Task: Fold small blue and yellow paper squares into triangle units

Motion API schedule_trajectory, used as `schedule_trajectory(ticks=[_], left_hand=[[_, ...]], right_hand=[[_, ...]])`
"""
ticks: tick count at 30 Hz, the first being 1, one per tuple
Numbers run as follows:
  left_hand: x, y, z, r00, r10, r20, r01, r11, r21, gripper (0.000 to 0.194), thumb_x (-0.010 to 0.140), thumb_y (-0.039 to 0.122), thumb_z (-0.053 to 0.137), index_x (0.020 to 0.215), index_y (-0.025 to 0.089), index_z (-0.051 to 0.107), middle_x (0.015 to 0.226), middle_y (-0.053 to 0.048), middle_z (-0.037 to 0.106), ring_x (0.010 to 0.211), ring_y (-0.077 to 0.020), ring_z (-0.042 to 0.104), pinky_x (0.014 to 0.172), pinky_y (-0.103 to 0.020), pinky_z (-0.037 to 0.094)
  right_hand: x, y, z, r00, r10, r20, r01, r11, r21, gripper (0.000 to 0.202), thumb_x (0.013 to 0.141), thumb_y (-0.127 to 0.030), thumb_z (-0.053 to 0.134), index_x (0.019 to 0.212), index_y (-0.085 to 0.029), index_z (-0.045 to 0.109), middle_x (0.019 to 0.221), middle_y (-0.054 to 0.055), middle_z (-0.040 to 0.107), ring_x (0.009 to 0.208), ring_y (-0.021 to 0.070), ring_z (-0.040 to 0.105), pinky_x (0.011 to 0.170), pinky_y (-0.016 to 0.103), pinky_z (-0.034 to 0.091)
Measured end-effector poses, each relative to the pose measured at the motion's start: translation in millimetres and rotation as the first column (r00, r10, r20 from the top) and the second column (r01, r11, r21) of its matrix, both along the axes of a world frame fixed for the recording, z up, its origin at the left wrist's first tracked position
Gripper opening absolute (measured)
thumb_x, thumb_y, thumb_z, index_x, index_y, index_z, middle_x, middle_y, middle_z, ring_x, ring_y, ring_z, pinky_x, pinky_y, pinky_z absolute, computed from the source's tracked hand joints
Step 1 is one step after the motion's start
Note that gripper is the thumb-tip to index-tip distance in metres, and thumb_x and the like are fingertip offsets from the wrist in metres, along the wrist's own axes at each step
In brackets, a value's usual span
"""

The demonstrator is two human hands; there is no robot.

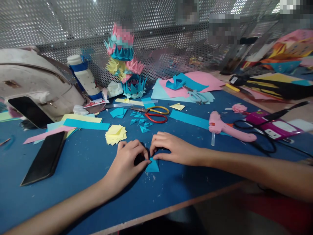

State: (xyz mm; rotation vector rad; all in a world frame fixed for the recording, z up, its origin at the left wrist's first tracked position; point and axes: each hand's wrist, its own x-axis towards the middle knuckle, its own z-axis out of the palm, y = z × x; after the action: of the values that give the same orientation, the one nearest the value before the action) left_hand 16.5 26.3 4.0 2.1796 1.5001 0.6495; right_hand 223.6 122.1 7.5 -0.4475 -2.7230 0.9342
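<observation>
A small blue paper piece [153, 165] lies on the blue table near its front edge. My left hand [129, 160] pinches its upper left part between thumb and fingers. From the right, my right hand [172, 148] grips the top of the same piece, thumb and index finger close to the left hand's fingertips. Part of the paper is hidden under the fingers. Just beyond my hands are small folded blue pieces [141, 121] and a stack of yellow paper pieces [115, 134]. Scissors with red and yellow handles [156, 115] lie behind them.
Two phones [45, 158], paper strips [86, 124], a bag [31, 78] and a bottle [85, 78] are at left. Folded paper flowers [134, 86] stand at the back. A pink glue gun [227, 129] and a magenta power strip [274, 125] with cables lie at right.
</observation>
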Motion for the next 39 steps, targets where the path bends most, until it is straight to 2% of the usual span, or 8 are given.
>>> schedule_trajectory(ticks=[7, 14, 19, 25, 30, 35, 39], left_hand=[[-1.8, -1.3, -1.9, 1.000, 0.006, 0.022, -0.005, 1.000, -0.003, 0.019, 0.088, 0.014, 0.073, 0.097, 0.025, 0.061, 0.103, 0.004, 0.064, 0.099, -0.0180, 0.059, 0.087, -0.035, 0.027], [1.2, -6.5, -0.7, 1.000, -0.006, 0.015, 0.006, 0.999, -0.038, 0.013, 0.089, 0.013, 0.068, 0.090, 0.025, 0.064, 0.099, 0.003, 0.063, 0.099, -0.0187, 0.059, 0.087, -0.036, 0.028], [-0.4, -5.9, -2.8, 1.000, -0.017, 0.008, 0.018, 1.000, -0.025, 0.014, 0.091, 0.013, 0.066, 0.091, 0.026, 0.064, 0.099, 0.004, 0.063, 0.099, -0.0183, 0.058, 0.090, -0.037, 0.027], [-0.3, -6.5, -2.2, 1.000, -0.011, -0.010, 0.011, 0.999, -0.034, 0.022, 0.087, 0.020, 0.076, 0.100, 0.025, 0.060, 0.103, 0.002, 0.061, 0.098, -0.0203, 0.056, 0.088, -0.037, 0.029], [2.0, -10.1, -2.7, 1.000, -0.013, -0.009, 0.013, 0.999, -0.053, 0.014, 0.090, 0.021, 0.072, 0.095, 0.023, 0.059, 0.102, 0.000, 0.059, 0.096, -0.0213, 0.054, 0.086, -0.036, 0.031], [1.5, -7.0, -3.3, 0.999, -0.013, 0.030, 0.014, 0.999, -0.047, 0.011, 0.091, 0.017, 0.069, 0.090, 0.024, 0.061, 0.099, 0.003, 0.064, 0.097, -0.0198, 0.058, 0.088, -0.036, 0.030], [0.1, -2.7, -3.3, 0.998, 0.016, 0.053, -0.014, 0.999, -0.039, 0.009, 0.093, 0.019, 0.064, 0.086, 0.024, 0.062, 0.084, 0.005, 0.066, 0.082, -0.0176, 0.058, 0.083, -0.036, 0.031]], right_hand=[[3.4, 1.9, -2.2, 0.998, 0.057, -0.021, -0.057, 0.998, 0.009, 0.018, 0.090, -0.035, 0.071, 0.093, -0.018, 0.065, 0.095, 0.002, 0.063, 0.093, 0.0185, 0.052, 0.085, 0.032, 0.036], [3.9, 4.0, -6.2, 0.997, 0.071, -0.032, -0.071, 0.997, 0.005, 0.020, 0.093, -0.038, 0.068, 0.096, -0.018, 0.066, 0.093, 0.002, 0.063, 0.091, 0.0177, 0.052, 0.084, 0.032, 0.036], [4.3, 3.4, -4.7, 0.996, 0.080, -0.029, -0.080, 0.997, 0.007, 0.015, 0.091, -0.032, 0.070, 0.093, -0.018, 0.067, 0.094, 0.001, 0.063, 0.092, 0.0174, 0.052, 0.085, 0.032, 0.036], [4.8, 3.3, -3.3, 0.995, 0.092, -0.044, -0.091, 0.996, 0.014, 0.012, 0.090, -0.028, 0.071, 0.090, -0.018, 0.066, 0.092, 0.001, 0.063, 0.090, 0.0170, 0.051, 0.083, 0.031, 0.037], [5.3, 1.4, -1.9, 0.985, 0.142, -0.101, -0.135, 0.988, 0.069, 0.011, 0.092, -0.026, 0.069, 0.087, -0.016, 0.065, 0.089, 0.002, 0.061, 0.088, 0.0166, 0.050, 0.081, 0.030, 0.038], [5.1, 0.4, -1.4, 0.994, 0.093, -0.057, -0.092, 0.995, 0.035, 0.016, 0.092, -0.029, 0.069, 0.103, -0.018, 0.064, 0.094, 0.003, 0.064, 0.092, 0.0174, 0.052, 0.081, 0.030, 0.040], [4.2, 0.1, -1.9, 0.997, 0.066, -0.040, -0.066, 0.998, 0.006, 0.011, 0.091, -0.027, 0.070, 0.090, -0.017, 0.064, 0.084, 0.000, 0.063, 0.085, 0.0152, 0.052, 0.077, 0.028, 0.039]])
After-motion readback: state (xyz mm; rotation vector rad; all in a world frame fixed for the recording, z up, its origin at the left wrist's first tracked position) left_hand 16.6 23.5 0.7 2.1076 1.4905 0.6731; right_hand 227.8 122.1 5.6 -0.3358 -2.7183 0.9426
